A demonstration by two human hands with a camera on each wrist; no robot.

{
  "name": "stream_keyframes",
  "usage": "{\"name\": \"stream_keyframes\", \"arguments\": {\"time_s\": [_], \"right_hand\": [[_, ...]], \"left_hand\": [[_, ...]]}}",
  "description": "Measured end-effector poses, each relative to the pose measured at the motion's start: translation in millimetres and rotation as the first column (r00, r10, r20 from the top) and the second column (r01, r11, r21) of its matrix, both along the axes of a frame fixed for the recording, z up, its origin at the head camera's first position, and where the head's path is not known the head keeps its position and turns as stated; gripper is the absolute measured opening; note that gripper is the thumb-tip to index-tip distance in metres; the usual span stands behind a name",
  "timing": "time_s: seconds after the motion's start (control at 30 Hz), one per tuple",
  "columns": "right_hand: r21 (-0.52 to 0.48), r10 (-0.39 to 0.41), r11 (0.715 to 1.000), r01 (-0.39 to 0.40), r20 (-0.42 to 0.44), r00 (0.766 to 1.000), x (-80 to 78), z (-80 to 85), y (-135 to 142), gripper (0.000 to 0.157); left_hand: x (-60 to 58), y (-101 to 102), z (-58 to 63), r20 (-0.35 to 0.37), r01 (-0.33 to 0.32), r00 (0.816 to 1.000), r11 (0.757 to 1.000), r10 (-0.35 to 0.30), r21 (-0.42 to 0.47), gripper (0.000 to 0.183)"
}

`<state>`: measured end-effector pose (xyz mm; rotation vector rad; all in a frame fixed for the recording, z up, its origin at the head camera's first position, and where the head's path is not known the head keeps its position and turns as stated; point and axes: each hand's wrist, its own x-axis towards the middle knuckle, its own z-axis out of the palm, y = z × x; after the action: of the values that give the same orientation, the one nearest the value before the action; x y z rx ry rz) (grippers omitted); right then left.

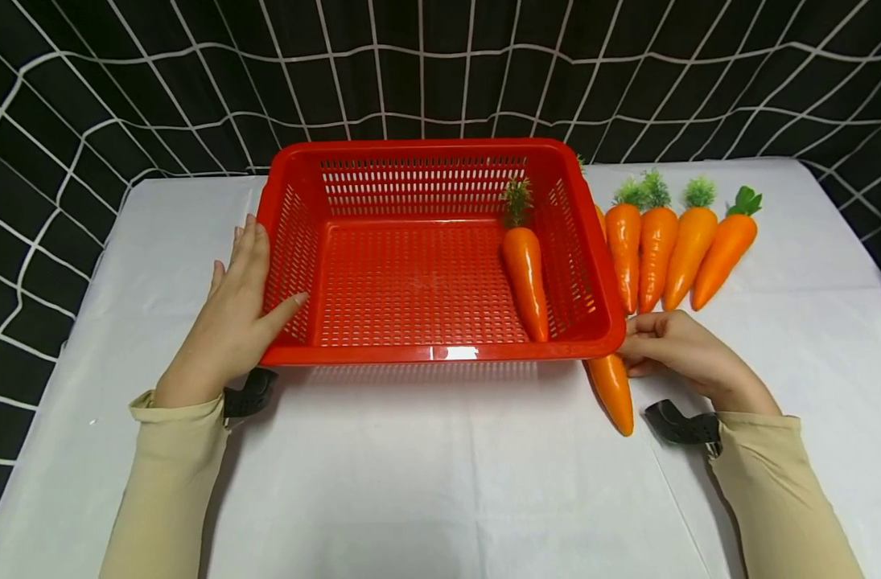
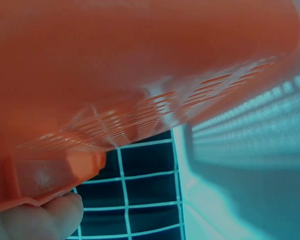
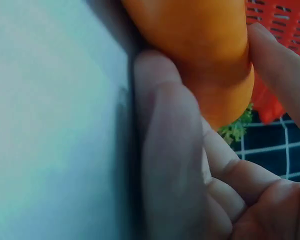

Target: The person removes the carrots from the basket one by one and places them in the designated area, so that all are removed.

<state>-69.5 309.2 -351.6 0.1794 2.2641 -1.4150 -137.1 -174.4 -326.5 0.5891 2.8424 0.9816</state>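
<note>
A red plastic basket point(image 1: 368, 354) with slotted walls stands in the middle of the head view. My left hand point(image 1: 233, 322) holds its left rim, thumb over the inner side and the other fingers along the outside. Inside the basket, one carrot point(image 1: 525, 277) with a green top lies near the right wall. Just outside the basket's front right corner, my right hand point(image 1: 679, 354) grips another carrot point(image 1: 612, 396), its tip pointing toward me. The right wrist view shows fingers on both sides of this orange carrot point(image 3: 200, 40); in the head view the basket hides its upper part.
Right of the basket several carrots with green tops lie in a row, the outermost carrot point(image 1: 724, 261) leaning right. Part of one more shows behind the basket's right wall. A white cloth point(image 1: 382, 466) covers the table. Black fabric with a white grid point(image 1: 440, 72) rises behind.
</note>
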Motion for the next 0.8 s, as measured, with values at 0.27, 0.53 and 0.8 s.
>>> {"name": "stream_keyframes", "arguments": {"time_s": [0.27,0.53,0.8], "right_hand": [[0.022,0.023,1.0,-0.023,0.011,1.0,-0.8,3.1,-3.0,0.013],[-0.091,0.0,0.996,-0.001,-0.005,1.0,0.6,3.0,10.9,0.012],[-0.152,-0.045,0.988,0.037,-0.051,0.998,2.3,8.3,20.6,0.014]], "left_hand": [[0.8,-0.8,-0.2,0.0,-0.008,1.0,1.0,0.008,0.0,0.082],[1.3,-0.8,-0.6,0.006,-0.01,1.0,1.0,0.01,0.0,0.083],[0.9,-0.4,0.8,0.005,-0.005,1.0,1.0,0.005,-0.003,0.083]]}}
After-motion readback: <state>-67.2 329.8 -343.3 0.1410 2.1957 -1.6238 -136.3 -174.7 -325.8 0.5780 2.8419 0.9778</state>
